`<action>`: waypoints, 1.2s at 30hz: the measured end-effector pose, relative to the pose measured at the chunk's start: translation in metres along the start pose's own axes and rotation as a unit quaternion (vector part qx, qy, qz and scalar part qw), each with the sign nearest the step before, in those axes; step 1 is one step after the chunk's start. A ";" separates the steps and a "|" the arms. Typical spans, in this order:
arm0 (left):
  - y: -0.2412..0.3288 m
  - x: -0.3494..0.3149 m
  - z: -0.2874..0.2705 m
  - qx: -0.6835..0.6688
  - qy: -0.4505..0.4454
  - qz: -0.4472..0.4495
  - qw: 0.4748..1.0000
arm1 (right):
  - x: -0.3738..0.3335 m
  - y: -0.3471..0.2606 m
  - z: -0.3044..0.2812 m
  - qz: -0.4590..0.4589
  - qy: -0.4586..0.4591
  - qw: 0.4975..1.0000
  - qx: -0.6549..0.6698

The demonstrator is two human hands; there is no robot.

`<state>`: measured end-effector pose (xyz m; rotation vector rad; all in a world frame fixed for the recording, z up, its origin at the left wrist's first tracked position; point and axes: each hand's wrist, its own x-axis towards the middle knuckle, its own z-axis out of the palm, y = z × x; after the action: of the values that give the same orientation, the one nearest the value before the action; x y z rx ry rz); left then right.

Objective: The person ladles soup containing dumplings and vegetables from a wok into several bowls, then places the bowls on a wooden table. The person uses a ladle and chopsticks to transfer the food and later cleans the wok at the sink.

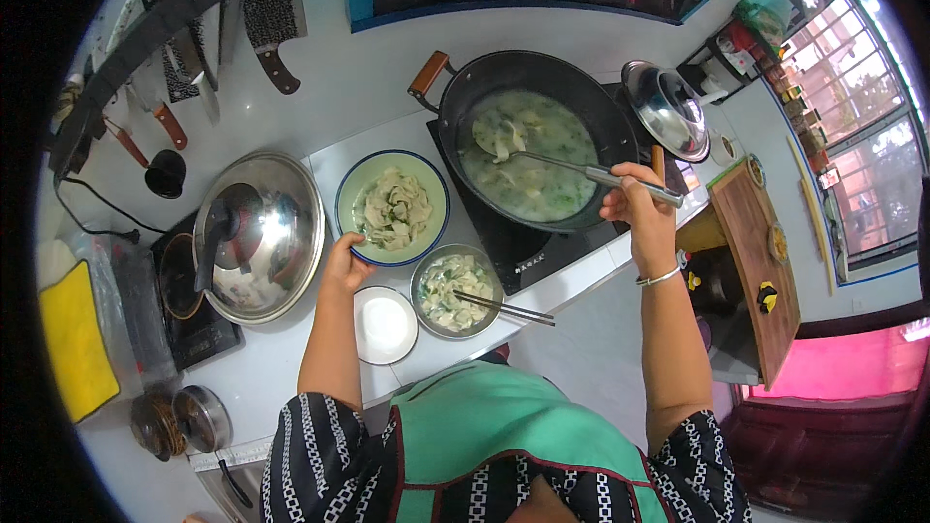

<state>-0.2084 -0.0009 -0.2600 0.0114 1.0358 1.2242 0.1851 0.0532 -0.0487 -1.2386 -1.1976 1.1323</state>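
Note:
My right hand (637, 201) is closed round the handle of a ladle (562, 163), whose head is in the wok with dumplings on it. The black wok (620, 107) holds cloudy broth with dumplings and bits of green. With my left hand (347, 263) I grip the rim of a pale green, blue-rimmed bowl (441, 196) that has dumplings in it. Beside it a metal bowl (415, 302) holds more pale food with green pieces, and a pair of dark chopsticks (509, 309) rests across its edge. A white plate (385, 325) lies close to my left wrist.
Under the wok is a black induction cooktop (518, 257). A large domed lid (276, 252) stands at the left, a smaller lid (668, 116) right of the wok. Knives (274, 19) hang on a wall rack at upper left. A wooden board (751, 242) is at the right.

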 end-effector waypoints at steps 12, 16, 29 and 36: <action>-0.038 -0.112 0.045 -0.059 -0.099 0.080 0.990 | 0.007 -0.054 -0.051 -0.053 -0.070 0.996 -0.009; -0.064 -0.119 0.051 -0.069 -0.094 0.104 0.988 | 0.000 -0.072 -0.062 -0.065 -0.090 0.993 -0.030; -0.094 -0.117 0.060 -0.058 -0.077 0.136 0.986 | -0.049 -0.085 -0.056 -0.094 -0.157 0.983 0.026; -0.084 -0.132 0.071 -0.038 -0.063 0.162 0.984 | -0.088 -0.069 -0.039 -0.117 -0.238 0.964 -0.020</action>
<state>-0.0943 -0.0999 -0.1781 0.2033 0.8976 1.5369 0.2162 -0.0391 0.0191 -0.8434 -1.6838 1.2687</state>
